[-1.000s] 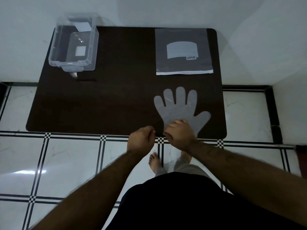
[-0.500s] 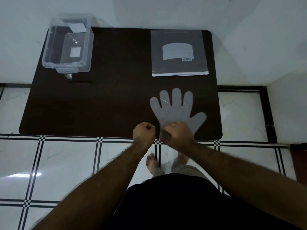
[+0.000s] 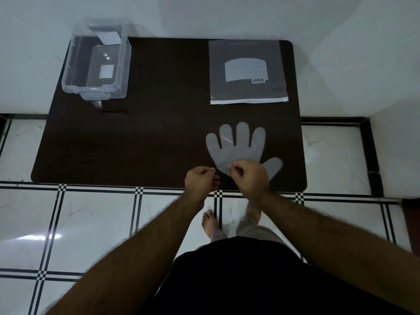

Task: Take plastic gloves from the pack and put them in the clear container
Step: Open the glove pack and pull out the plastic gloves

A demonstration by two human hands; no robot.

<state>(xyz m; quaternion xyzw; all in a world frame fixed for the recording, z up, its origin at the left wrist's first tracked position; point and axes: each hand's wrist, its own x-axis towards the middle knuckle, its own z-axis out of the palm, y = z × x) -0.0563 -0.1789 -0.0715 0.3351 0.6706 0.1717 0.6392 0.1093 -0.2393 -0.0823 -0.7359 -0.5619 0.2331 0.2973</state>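
Note:
A translucent plastic glove lies flat on the dark table, fingers pointing away from me, near the front right. My right hand covers its cuff, with thumb and forefinger pinched on the film. My left hand is curled just to the left, fingertips pinched at the cuff's left corner. The grey pack of gloves lies flat at the back right. An empty clear container stands at the back left corner.
White walls close off the table's back and right sides. In front of the table is a white tiled floor with black lines, where my bare feet stand. A small dark strip lies in front of the container.
Both hands have shifted slightly forward onto the glove's cuff, and the right hand's fingers have gone from resting flat to pinching the film. The glove itself has stayed in place.

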